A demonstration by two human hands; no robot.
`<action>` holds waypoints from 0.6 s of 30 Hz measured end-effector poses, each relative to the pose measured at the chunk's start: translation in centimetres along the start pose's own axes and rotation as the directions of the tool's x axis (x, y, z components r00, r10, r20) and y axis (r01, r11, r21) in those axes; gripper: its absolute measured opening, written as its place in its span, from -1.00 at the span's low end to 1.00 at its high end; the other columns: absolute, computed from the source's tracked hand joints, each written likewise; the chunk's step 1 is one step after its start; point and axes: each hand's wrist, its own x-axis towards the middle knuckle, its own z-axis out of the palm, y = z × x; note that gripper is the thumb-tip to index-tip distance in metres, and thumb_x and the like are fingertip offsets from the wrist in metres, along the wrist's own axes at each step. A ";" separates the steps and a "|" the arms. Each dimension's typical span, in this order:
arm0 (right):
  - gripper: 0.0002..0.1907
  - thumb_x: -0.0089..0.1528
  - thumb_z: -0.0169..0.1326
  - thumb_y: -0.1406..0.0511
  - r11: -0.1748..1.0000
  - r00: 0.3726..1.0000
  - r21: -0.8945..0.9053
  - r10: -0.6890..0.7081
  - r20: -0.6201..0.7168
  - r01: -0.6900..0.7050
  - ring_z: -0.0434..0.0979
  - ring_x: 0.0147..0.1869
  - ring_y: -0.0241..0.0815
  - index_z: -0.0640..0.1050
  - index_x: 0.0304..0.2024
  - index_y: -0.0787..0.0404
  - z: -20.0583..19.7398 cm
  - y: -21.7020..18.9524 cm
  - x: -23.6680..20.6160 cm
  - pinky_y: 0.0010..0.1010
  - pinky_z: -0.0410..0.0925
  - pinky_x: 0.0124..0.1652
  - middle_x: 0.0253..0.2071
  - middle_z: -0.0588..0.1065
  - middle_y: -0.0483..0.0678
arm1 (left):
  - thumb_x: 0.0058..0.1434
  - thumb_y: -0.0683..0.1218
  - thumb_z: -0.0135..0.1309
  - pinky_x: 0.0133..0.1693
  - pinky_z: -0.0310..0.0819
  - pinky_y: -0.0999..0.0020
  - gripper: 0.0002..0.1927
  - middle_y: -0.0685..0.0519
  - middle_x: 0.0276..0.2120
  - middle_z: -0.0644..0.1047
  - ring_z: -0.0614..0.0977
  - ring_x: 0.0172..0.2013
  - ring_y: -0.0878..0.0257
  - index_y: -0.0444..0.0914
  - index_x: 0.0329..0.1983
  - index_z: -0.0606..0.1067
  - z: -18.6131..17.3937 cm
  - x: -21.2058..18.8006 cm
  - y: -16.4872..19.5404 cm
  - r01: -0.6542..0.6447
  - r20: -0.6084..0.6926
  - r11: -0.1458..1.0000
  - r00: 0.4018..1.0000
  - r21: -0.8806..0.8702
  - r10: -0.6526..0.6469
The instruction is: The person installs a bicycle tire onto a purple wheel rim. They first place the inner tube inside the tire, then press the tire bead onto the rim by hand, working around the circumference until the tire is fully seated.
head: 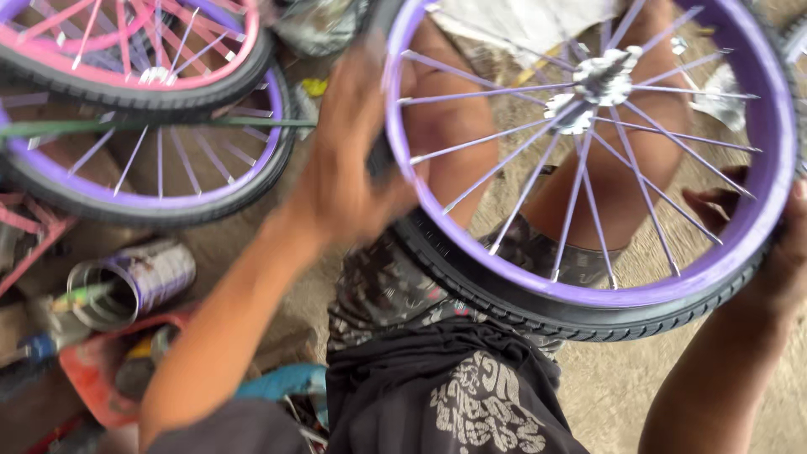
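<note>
The purple-rimmed wheel [588, 168] stands nearly upright over the person's knees, its hub [601, 80] facing the camera. The left hand [349, 160] — blurred — grips the tyre's left edge; the right hand [786, 252] clasps the right edge. Two more wheels [160, 101] lie close at left; bare floor [622, 387] opens below.

The purple wheel [588, 168] fills the middle and right of the view over the person's knees, with the left hand [345, 168] on its left edge and the right hand [782, 261] on its lower right edge, so only the narrow gaps between spokes are open there. To the left, two stacked wheels [151, 126] block the upper corner, and a tin can [134, 282] and red tray [101, 370] crowd the floor below. Bare floor [622, 387] lies open under the wheel's lower right.
</note>
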 end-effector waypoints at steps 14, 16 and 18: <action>-0.14 0.51 -0.47 -0.22 0.249 0.929 -0.905 -0.228 0.291 0.344 0.58 0.18 0.23 0.30 0.41 0.37 1.0 -5.6 -2.7 -0.06 0.46 0.08 0.09 0.51 0.35 | 0.41 -0.15 0.15 0.05 0.54 0.20 -0.67 0.03 -0.07 0.56 0.60 -0.10 0.16 -0.29 0.22 0.56 1.5 1.9 10.4 -0.623 0.202 0.740 0.782 0.252 0.589; -0.06 0.45 -0.49 -0.26 0.203 0.896 -0.887 -0.263 0.358 0.414 0.51 0.17 0.30 0.32 0.36 0.43 1.5 -6.3 -3.3 0.05 0.40 0.09 0.08 0.45 0.43 | 0.39 -0.17 0.15 0.00 0.55 0.22 -0.67 0.02 -0.12 0.57 0.61 -0.16 0.18 -0.29 0.20 0.58 1.2 2.5 10.6 -0.625 0.203 0.741 0.781 0.246 0.591; 0.00 0.38 -0.45 -0.30 0.120 0.861 -0.879 -0.300 0.410 0.461 0.47 0.13 0.34 0.36 0.31 0.46 2.0 -7.3 -3.5 0.13 0.36 0.10 0.10 0.41 0.50 | 0.37 -0.18 0.14 0.01 0.56 0.20 -0.66 0.00 -0.14 0.59 0.63 -0.17 0.16 -0.31 0.20 0.57 0.7 3.0 10.8 -0.622 0.215 0.745 0.782 0.240 0.585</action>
